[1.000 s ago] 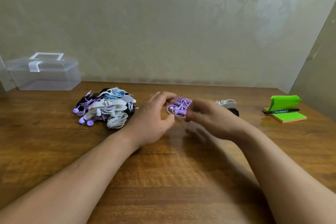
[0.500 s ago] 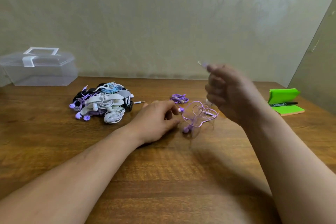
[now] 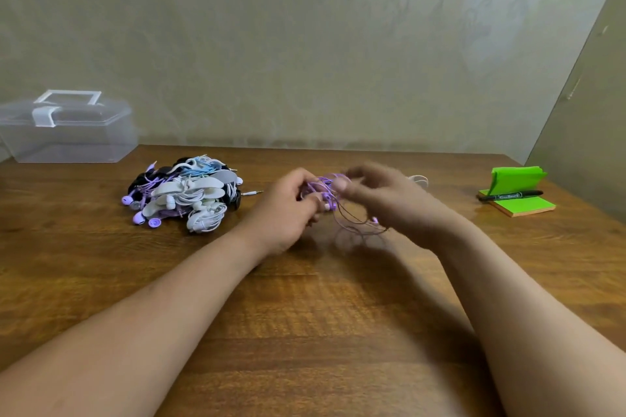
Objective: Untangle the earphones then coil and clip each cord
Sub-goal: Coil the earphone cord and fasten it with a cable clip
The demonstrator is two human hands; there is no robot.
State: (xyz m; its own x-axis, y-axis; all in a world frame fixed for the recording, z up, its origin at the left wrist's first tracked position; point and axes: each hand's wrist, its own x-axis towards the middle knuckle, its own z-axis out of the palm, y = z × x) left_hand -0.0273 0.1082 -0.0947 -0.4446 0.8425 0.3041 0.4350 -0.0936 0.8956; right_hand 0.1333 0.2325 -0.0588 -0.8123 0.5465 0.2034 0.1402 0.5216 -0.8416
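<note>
A purple earphone cord [image 3: 327,195] hangs in loose loops between my two hands above the middle of the wooden table [image 3: 305,332]. My left hand [image 3: 288,210] pinches the cord near its earbuds. My right hand [image 3: 382,200], blurred by motion, holds the cord with curled fingers just to the right, and loops trail down under it. A pile of tangled earphones [image 3: 183,196] in white, purple, blue and black lies to the left of my left hand.
A clear plastic box [image 3: 67,129] with a white latch stands at the back left. Green sticky notes [image 3: 518,196] with a black marker [image 3: 511,195] on them lie at the right. A white object [image 3: 420,179] peeks out behind my right hand.
My right hand, raised high with the cord end half a second ago, has come back down to meet my left hand, gathering the purple cord into loops.
</note>
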